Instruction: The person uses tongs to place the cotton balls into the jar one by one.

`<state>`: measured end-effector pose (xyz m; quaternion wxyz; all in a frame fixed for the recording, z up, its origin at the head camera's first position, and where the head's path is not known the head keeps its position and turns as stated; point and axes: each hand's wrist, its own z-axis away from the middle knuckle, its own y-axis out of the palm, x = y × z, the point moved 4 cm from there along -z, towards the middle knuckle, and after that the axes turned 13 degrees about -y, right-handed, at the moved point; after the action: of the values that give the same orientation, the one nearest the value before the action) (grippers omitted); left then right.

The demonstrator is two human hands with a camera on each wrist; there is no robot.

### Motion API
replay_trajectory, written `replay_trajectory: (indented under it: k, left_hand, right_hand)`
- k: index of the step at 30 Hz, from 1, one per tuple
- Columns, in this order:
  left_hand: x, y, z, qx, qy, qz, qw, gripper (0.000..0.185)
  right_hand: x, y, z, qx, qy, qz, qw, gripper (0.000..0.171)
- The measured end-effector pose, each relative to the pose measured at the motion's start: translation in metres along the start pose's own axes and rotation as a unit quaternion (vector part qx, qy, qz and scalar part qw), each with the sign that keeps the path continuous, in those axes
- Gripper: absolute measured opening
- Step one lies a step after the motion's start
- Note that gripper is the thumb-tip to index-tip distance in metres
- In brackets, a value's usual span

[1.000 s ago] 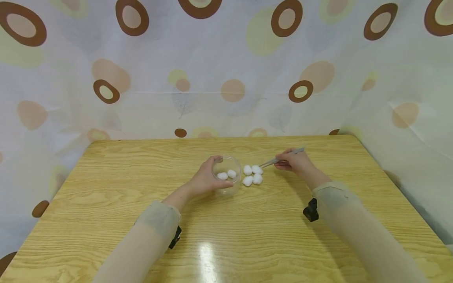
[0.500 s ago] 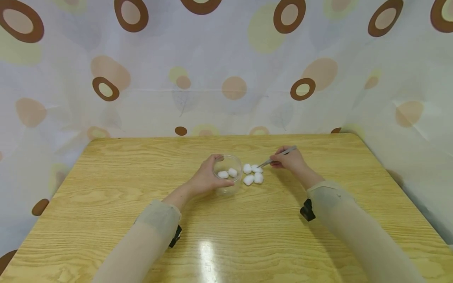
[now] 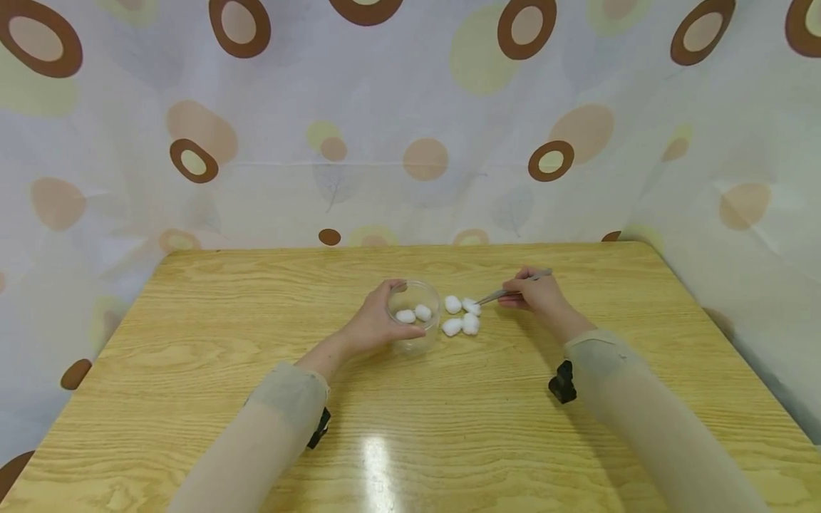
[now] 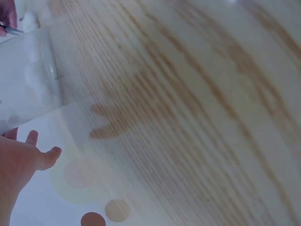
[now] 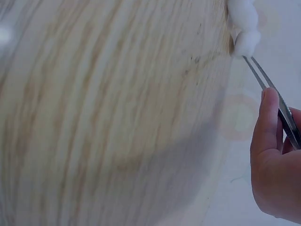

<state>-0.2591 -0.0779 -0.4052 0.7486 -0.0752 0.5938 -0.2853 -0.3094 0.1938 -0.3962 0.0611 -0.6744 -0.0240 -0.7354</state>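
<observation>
My left hand (image 3: 374,322) grips a clear plastic cup (image 3: 413,345) from its left side, thumb in front and fingers behind. Inside the cup lie two white cotton balls (image 3: 422,313). Just right of it, several more cotton balls (image 3: 452,305) form a loose cluster on the table. My right hand (image 3: 534,291) pinches metal tweezers (image 3: 494,296), which point left and down. Their tips meet the far-right cotton ball (image 3: 471,306); in the right wrist view the tweezers (image 5: 263,77) reach the near cotton ball (image 5: 247,43), tips slightly apart. Whether they squeeze it cannot be told.
The wooden table (image 3: 256,299) extends around both hands. Behind it and along the sides hangs a patterned curtain (image 3: 378,185). Dark camera mounts (image 3: 563,383) sit under the wrists.
My right hand first moves left, bringing the tweezer tips over the far-right cotton ball, then draws back right. That ball has shifted slightly right, away from its left neighbour. The left hand stays put.
</observation>
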Motion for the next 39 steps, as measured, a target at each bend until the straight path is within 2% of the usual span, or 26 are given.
replay_trajectory:
  k: [9,16,27,29,34,35,39]
  left_hand:
    - [-0.002,0.0,0.001,-0.002,0.002,0.005,1.0,0.091]
    - [-0.003,0.0,0.0,0.0,0.003,0.01,0.9999,0.091]
    - [0.0,0.0,-0.002,0.016,0.011,0.016,0.9997,0.092]
    - [-0.004,0.0,0.002,0.02,0.011,0.018,0.9996,0.091]
    - [-0.004,0.0,0.002,0.014,0.006,0.016,0.9998,0.091]
    - [0.0,0.001,-0.002,0.011,0.007,0.016,0.9998,0.092]
    - [-0.001,0.0,-0.001,0.01,0.007,0.012,0.9999,0.092]
  right_hand:
    - [0.005,-0.011,0.005,-0.021,0.036,-0.079,0.996,0.009]
    - [0.007,-0.017,0.005,-0.028,0.046,-0.095,0.994,0.007]
    - [0.005,-0.022,0.006,-0.018,0.059,-0.136,0.989,0.015]
    - [0.005,-0.022,0.006,-0.015,0.059,-0.146,0.987,0.017]
    - [0.01,-0.019,0.01,-0.004,0.054,-0.164,0.985,0.023]
    - [0.012,-0.019,0.011,-0.002,0.053,-0.166,0.985,0.023]
    - [0.019,-0.017,0.013,0.003,0.052,-0.167,0.985,0.02]
